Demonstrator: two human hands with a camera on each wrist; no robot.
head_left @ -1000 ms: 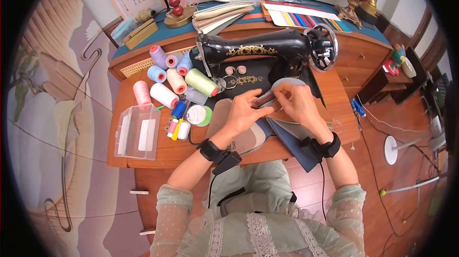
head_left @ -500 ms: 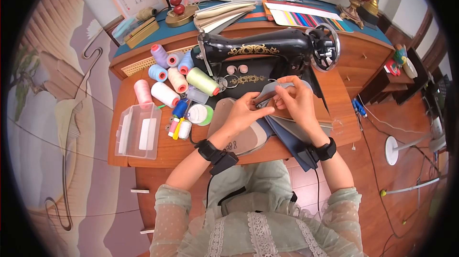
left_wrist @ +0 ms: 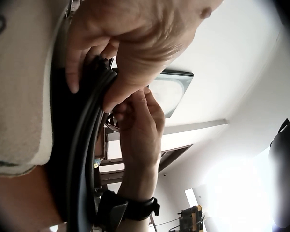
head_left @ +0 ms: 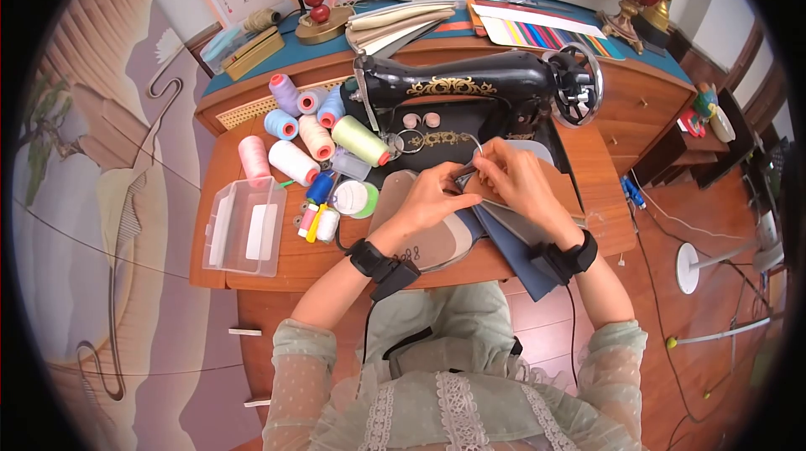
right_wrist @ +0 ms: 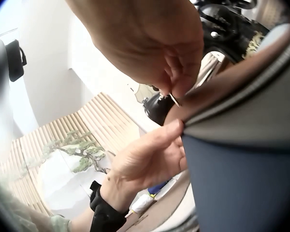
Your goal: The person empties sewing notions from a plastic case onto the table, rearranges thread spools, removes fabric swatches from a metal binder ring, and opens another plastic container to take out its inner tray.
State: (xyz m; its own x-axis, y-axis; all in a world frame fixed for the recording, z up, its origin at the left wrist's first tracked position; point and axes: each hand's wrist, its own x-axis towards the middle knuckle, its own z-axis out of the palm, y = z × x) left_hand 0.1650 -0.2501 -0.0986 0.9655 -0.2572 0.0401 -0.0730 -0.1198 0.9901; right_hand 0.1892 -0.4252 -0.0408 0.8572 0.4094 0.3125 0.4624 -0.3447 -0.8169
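Right hand (head_left: 514, 176) pinches a thin needle (right_wrist: 174, 100) between thumb and fingertip at the edge of a stack of fabric pieces (head_left: 512, 224). Left hand (head_left: 428, 199) pinches the same edge from the other side. The stack lies on the wooden table (head_left: 277, 262), in front of the black sewing machine (head_left: 470, 86).

Fabric looks soft, floppy, layered: brown, grey, navy. Probably light but prone to sliding apart; best held at the edge near the stitch. Needle stiff, slippery, sharp. Thread spools (head_left: 311, 136) lie to the left.
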